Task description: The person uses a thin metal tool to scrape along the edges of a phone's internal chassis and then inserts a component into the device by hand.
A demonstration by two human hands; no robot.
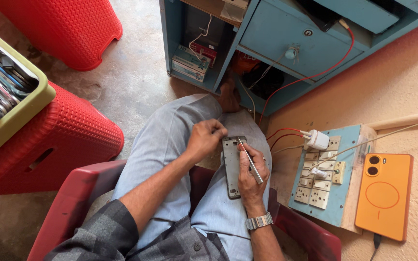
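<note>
Centre frame: left hand (203, 140) steadies phone frame (231, 166); right hand (250, 175), grip clamped on tweezers (250, 160). A slip could scratch the frame.

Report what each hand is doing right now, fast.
Left hand: closed, pinching the top edge of the grey rectangular phone frame on the lap.
Right hand: closed, holding thin silver metal tweezers while supporting the frame.
</note>
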